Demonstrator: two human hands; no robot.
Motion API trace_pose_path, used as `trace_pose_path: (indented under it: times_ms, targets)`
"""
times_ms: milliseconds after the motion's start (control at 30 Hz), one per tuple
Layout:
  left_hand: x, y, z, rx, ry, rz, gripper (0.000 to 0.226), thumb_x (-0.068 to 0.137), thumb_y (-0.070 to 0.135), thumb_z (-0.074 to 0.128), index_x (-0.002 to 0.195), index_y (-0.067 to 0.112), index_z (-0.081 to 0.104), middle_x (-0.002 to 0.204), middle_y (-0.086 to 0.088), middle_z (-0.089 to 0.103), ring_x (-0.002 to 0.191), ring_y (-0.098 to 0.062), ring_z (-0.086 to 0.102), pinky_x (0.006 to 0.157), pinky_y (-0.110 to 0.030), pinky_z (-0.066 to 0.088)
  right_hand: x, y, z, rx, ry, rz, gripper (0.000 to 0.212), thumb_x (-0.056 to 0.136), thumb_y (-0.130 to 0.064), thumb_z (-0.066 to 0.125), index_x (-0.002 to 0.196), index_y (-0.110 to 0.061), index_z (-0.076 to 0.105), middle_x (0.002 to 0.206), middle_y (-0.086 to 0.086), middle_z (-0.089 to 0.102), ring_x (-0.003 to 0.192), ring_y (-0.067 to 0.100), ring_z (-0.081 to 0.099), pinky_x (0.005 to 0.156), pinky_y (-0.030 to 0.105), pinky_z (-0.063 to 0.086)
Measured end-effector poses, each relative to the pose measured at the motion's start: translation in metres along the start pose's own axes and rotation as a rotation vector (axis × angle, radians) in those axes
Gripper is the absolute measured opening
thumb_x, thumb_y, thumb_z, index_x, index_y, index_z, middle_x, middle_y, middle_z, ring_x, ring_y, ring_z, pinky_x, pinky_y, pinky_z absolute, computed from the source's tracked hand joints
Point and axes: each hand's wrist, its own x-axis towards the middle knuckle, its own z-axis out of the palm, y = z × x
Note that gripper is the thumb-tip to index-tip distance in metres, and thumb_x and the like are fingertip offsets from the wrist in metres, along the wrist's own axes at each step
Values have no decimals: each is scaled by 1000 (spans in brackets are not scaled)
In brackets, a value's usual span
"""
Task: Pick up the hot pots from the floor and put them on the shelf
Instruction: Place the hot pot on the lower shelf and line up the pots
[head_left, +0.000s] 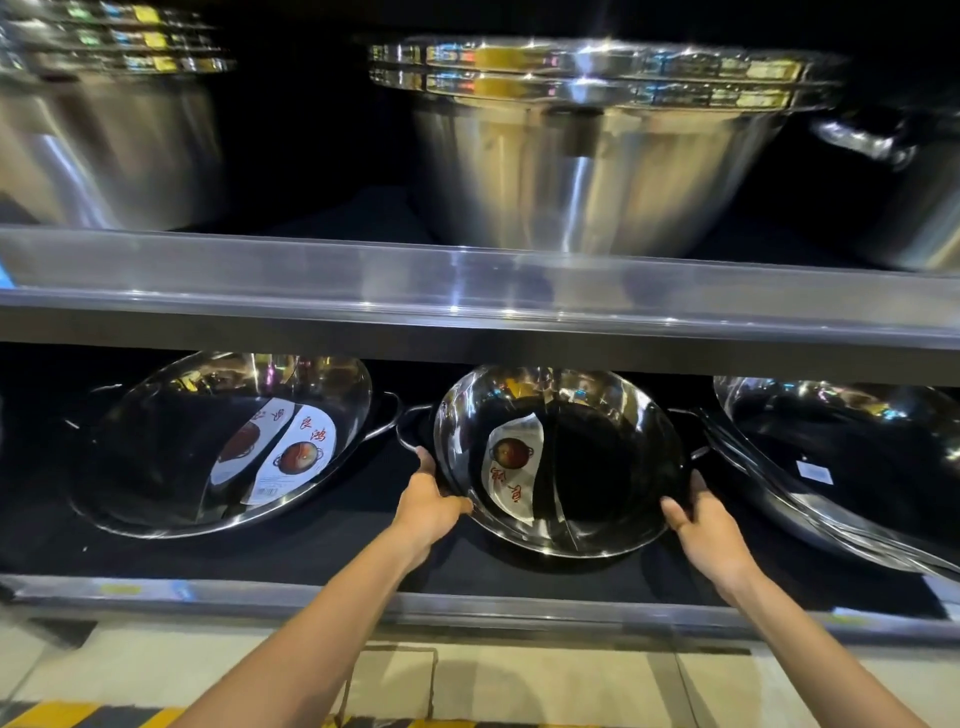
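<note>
A shiny steel hot pot (597, 457) with a curved divider and a paper label inside stands tilted on the lower shelf (311, 597), its open side facing me. My left hand (428, 506) grips its lower left rim. At the lower right rim, my right hand (701, 525) holds the same pot. Dark loop handles stick out on both sides of it. A second labelled hot pot (171, 467) leans to the left on the same shelf, and a stack of similar pots (852, 467) leans at the right.
The upper shelf (467, 301) carries big steel basins (597, 145) and a handled pot (914, 171) at the right. Below the shelving lies a pale tiled floor (519, 686) with a yellow-and-black striped strip (78, 717) at the bottom left.
</note>
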Motion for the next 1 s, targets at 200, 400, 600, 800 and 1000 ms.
trace_pose_path:
  times_ms: [200, 400, 600, 800, 1000]
  targets:
    - [17, 6, -19, 9, -47, 16, 98, 76, -11, 59, 147, 16, -2, 150, -9, 35, 135, -24, 36, 110, -33, 32, -13, -1, 16, -28, 47, -41, 41, 92, -14, 54, 130, -3, 42, 101, 15, 61, 92, 27, 58, 78, 30, 42]
    - [19, 5, -25, -24, -107, -1, 96, 80, -12, 57, 147, 19, -5, 152, -9, 30, 141, -24, 27, 116, -37, 24, -16, -6, 15, -6, 43, -27, 40, 93, -14, 53, 130, -4, 44, 111, 18, 63, 103, 30, 60, 82, 29, 43]
    - [20, 10, -21, -57, -136, 2, 95, 84, -8, 57, 146, 22, -9, 150, -11, 36, 140, -23, 29, 116, -38, 24, -4, -12, 7, 31, -8, 47, 47, 94, -17, 52, 137, -10, 35, 120, 19, 59, 105, 30, 58, 87, 34, 43]
    - [21, 9, -22, -139, -160, -9, 84, 89, -5, 51, 147, 25, -2, 150, -10, 35, 140, -23, 30, 112, -33, 29, -4, -12, 9, 59, -12, 51, 46, 94, -14, 52, 137, -10, 36, 115, 17, 63, 88, 18, 55, 83, 30, 41]
    - [28, 5, -23, -124, -160, 14, 95, 85, -8, 55, 145, 31, -7, 149, -9, 36, 138, -23, 32, 116, -40, 25, -1, -7, 7, 48, -26, 30, 45, 92, -17, 55, 134, -10, 39, 105, 13, 67, 88, 20, 58, 80, 30, 43]
